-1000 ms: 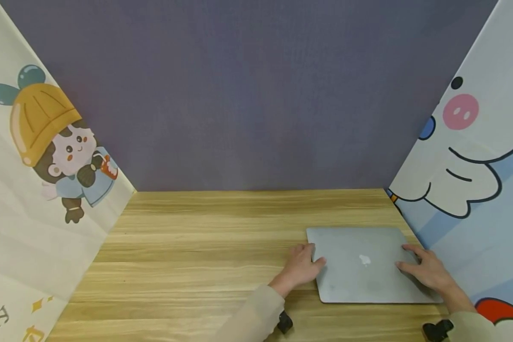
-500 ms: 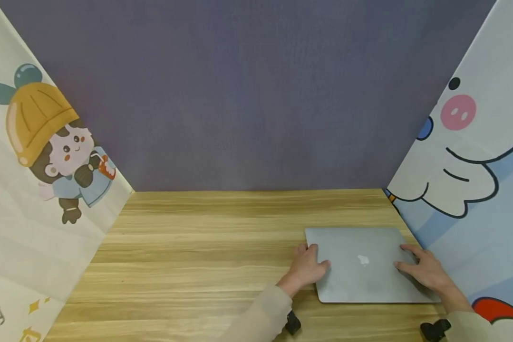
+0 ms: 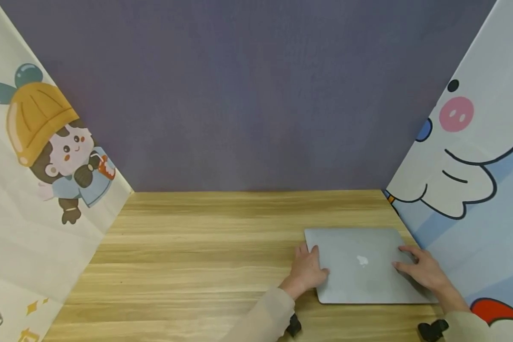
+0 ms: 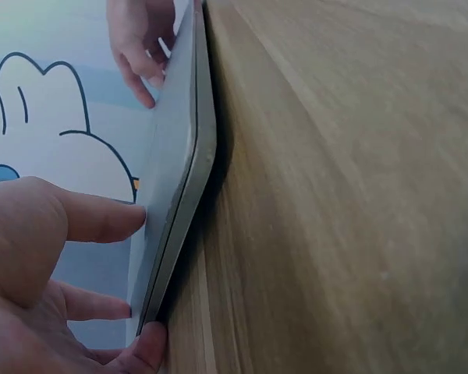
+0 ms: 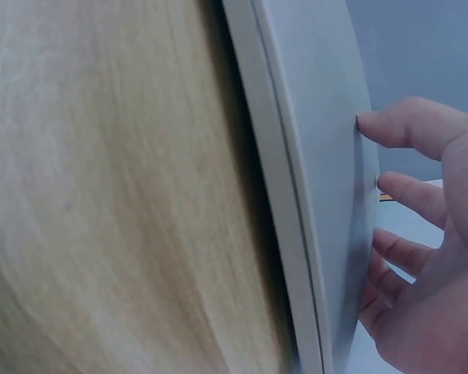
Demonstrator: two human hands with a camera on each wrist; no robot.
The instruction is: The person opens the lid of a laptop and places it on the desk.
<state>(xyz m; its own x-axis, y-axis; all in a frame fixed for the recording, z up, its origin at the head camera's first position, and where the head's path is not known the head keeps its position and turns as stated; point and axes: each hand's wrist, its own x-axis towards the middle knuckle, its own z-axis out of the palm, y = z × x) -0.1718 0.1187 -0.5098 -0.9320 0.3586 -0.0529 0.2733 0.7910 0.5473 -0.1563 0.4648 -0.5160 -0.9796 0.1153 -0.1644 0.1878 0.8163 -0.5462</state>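
Observation:
A closed silver laptop [image 3: 354,275] lies flat on the wooden table, its logo showing on the lid. At its left side my left hand [image 3: 307,270] holds the edge; in the left wrist view the thumb [image 4: 109,220] presses the lid while another fingertip [image 4: 150,343] sits against the lower edge. My right hand [image 3: 425,270] holds the opposite side, thumb and index finger over the lid. The right wrist view shows the thumb [image 5: 405,125] touching the lid and the other fingers along the far edge, their tips partly hidden.
The wooden table [image 3: 196,256] extends left of the laptop. A dark grey panel [image 3: 256,95] rises at the back. Cartoon-printed panels [image 3: 8,199] stand on the left and right [image 3: 504,190], the right one close to my right hand. Black wrist devices [image 3: 432,329] sit under both sleeves.
My left hand has shifted right and slightly toward the near edge along the laptop's left side. The right hand keeps its place. The laptop stays put, and the head view has turned slightly.

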